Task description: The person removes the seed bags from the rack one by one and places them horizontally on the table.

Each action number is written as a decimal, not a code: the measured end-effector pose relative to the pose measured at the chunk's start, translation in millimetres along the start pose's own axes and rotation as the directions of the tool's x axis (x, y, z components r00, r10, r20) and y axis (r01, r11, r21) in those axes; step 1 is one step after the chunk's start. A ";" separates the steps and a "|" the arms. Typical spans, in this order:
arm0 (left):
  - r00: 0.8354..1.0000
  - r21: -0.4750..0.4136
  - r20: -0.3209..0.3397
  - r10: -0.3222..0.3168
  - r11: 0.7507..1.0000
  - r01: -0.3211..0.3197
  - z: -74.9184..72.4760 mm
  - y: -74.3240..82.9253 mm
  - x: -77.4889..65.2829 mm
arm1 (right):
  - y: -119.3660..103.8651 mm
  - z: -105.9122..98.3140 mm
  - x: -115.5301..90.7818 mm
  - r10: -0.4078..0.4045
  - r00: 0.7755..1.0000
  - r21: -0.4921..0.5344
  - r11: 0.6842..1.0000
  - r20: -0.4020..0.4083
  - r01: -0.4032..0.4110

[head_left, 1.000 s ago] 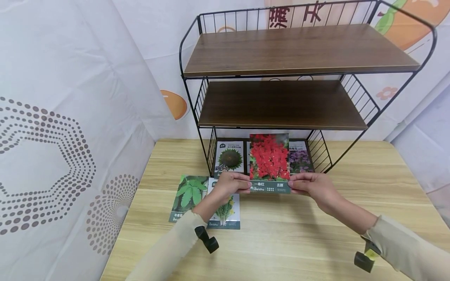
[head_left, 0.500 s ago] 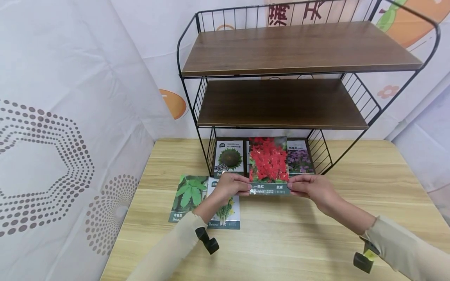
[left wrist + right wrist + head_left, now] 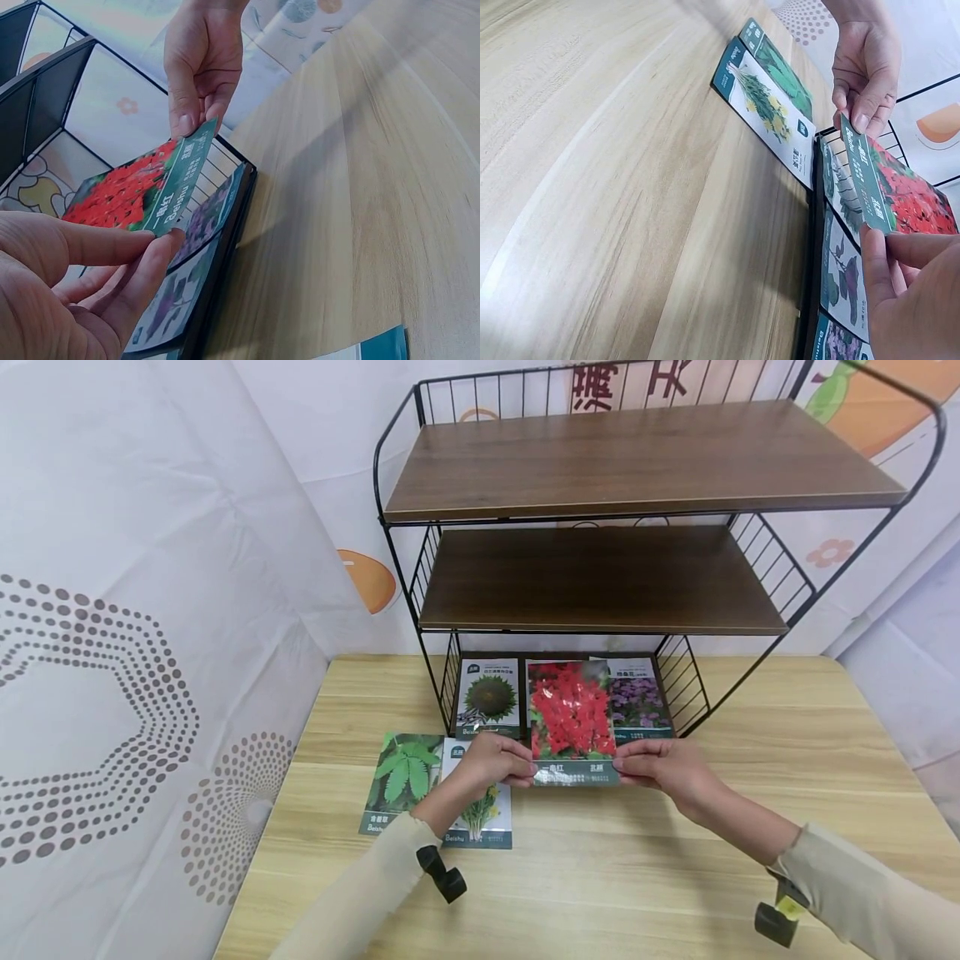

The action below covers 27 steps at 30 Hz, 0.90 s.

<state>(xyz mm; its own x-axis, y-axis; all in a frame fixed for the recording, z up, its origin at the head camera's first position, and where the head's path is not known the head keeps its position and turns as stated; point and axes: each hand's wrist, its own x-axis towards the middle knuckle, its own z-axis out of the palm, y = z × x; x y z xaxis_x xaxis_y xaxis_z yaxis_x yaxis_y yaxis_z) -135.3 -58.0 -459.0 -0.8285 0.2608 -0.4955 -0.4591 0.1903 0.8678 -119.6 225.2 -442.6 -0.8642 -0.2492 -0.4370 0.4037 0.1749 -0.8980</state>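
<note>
I see the red-flower packet [image 3: 572, 723] pinched at its lower corners by my left hand [image 3: 491, 762] and right hand [image 3: 660, 768], tilted above the rack [image 3: 645, 460]'s bottom tier over the sunflower packet [image 3: 490, 697] and purple-flower packet [image 3: 637, 697], with two more packets [image 3: 405, 781] on the surface [image 3: 600, 877].

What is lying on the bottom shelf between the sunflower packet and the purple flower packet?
Another packet showing dark leaves lies between the sunflower packet and the purple flower packet; the right wrist view shows it, while the head view hides it behind the red flower packet.

rack [image 3: 600, 577] at table [image 3: 675, 877] rear | three packets on its bottom shelf | two packets left-front
</note>
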 end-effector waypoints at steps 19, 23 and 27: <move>1.000 0.015 0.003 -0.008 1.000 0.008 -1.0 -4.3 -0.5 | 4.3 0.2 1.9 -0.001 1.000 -0.024 1.000 0.005 0.001; 1.000 0.012 0.004 -0.005 1.000 0.005 -0.9 -4.0 -0.5 | 4.0 0.0 1.8 -0.003 1.000 -0.030 1.000 0.006 0.003; 1.000 0.014 0.003 -0.011 1.000 0.011 -0.7 -3.7 -0.8 | 3.2 0.3 1.2 -0.001 1.000 -0.034 0.999 0.006 0.002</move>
<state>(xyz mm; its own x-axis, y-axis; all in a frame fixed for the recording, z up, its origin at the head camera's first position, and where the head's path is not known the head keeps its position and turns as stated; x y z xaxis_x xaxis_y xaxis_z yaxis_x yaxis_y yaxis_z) -133.2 -59.6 -461.8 -0.8221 0.2618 -0.5055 -0.4641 0.2061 0.8615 -119.3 225.2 -446.0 -0.8630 -0.2552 -0.4361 0.3918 0.2068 -0.8965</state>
